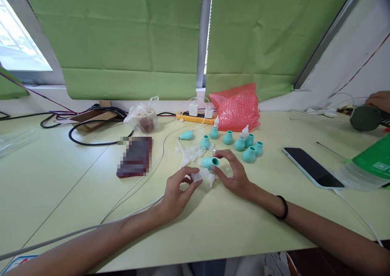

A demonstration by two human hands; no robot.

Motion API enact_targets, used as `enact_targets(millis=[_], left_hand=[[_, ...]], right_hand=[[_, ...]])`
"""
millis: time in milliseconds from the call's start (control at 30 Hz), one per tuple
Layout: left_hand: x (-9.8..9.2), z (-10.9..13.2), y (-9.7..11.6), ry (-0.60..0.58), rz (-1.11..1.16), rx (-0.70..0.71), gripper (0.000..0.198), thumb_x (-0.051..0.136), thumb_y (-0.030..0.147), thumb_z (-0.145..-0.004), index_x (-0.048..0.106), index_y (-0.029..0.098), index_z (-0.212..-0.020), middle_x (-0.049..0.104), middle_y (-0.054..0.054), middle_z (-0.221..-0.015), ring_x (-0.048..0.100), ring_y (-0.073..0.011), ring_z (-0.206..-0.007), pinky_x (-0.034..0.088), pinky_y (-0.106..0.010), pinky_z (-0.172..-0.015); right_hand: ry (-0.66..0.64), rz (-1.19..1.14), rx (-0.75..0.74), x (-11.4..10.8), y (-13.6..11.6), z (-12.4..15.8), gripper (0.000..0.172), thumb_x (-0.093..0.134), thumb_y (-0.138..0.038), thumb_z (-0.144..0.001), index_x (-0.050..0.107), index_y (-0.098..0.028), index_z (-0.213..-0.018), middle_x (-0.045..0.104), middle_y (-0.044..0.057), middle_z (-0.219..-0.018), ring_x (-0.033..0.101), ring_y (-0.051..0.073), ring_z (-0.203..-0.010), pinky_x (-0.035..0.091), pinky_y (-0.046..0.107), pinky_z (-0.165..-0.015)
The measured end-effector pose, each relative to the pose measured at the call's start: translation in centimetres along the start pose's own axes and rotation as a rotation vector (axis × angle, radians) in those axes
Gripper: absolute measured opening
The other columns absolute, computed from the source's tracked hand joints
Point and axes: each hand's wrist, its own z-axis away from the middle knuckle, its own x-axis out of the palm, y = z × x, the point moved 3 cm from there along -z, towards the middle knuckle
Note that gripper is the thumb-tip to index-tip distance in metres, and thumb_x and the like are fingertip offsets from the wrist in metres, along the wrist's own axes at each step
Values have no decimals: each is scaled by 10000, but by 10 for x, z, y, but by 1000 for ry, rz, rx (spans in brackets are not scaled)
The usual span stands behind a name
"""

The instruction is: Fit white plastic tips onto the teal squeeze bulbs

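My left hand (pixel 179 190) pinches a small clear plastic piece (pixel 197 177) between thumb and fingers. My right hand (pixel 234 174) has its thumb and fingertips around a teal squeeze bulb (pixel 209 162), which lies sideways with its dark open mouth towards the right. Just below that bulb stands a small translucent nozzle (pixel 211 180), close to both hands. Behind the hands, loose clear plastic parts (pixel 193 153) lie in a pile. Several more teal bulbs (pixel 249 154) stand beyond my right hand, two topped with clear tips (pixel 245 130).
A red bubble-wrap pouch (pixel 236 107) and an orange power strip (pixel 195 117) are at the back. White cables (pixel 161 156) cross the left side near a dark phone (pixel 135 156). To the right lie a white-edged phone (pixel 312 167) and a green pouch (pixel 371 160). Another person's hand (pixel 379 100) shows far right.
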Motion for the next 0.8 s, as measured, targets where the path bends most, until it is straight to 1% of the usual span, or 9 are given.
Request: enact_targets(millis=[67,133,200,267,367,500,600,700,800], left_hand=[[0,0,-1,0,-10,8,137,546,181,-749,539,175,-885,594,-12,-811,554,-99,-701,501,-196,-614],[0,0,-2,-4,-13,19,134,553,181,-746,546,177,-879,595,-9,-801,552,-100,-706,497,-190,-609],[0,0,-2,-1,-9,26,132,559,181,-742,551,177,-874,595,-6,-789,550,-97,-694,495,-187,-600],[0,-1,-2,5,-3,27,133,561,180,-740,554,173,-872,594,-7,-774,548,-95,-677,495,-189,-594],[0,-1,-1,-16,12,33,114,553,172,-740,556,161,-853,586,-23,-780,549,-107,-694,495,-199,-589],[1,-3,2,-56,50,22,76,534,148,-737,558,154,-810,572,-43,-796,547,-123,-738,496,-201,-575],[1,-3,5,-79,73,1,72,550,154,-715,565,151,-786,574,-48,-801,547,-128,-738,504,-202,-559],[2,-3,5,-92,72,-58,105,577,190,-693,574,151,-791,583,-36,-762,551,-122,-679,513,-217,-553],[2,-3,3,-63,93,-152,137,603,220,-674,563,143,-781,575,-17,-714,547,-110,-628,512,-226,-568]], right_hand=[[94,-84,64,-3,2,-1,336,482,-164,-773,363,-228,-1082,450,67,-980,485,185,-926,430,392,-807],[138,-189,112,-5,3,-1,307,460,-168,-786,325,-240,-1052,410,65,-997,486,179,-946,445,385,-795],[113,-258,112,-4,1,0,293,439,-168,-798,293,-254,-1038,382,58,-1005,483,171,-962,455,376,-783],[66,-272,92,-2,-1,2,286,417,-164,-808,279,-259,-1039,363,56,-1012,478,165,-970,456,376,-781],[-6,-210,64,1,-3,5,299,410,-164,-808,278,-256,-1060,379,58,-1003,468,167,-960,469,365,-745],[-85,-40,30,4,-2,6,369,480,-175,-769,318,-233,-1095,479,69,-986,489,178,-903,469,353,-714],[-84,74,-51,3,-2,3,404,540,-173,-725,388,-223,-1096,565,54,-912,513,180,-821,464,348,-693],[-46,157,-132,1,-3,0,320,566,-183,-707,495,-230,-1015,604,32,-787,503,180,-723,458,337,-619],[6,156,-161,-1,-5,-2,293,563,-169,-715,502,-222,-997,609,37,-787,509,179,-712,451,365,-649]])
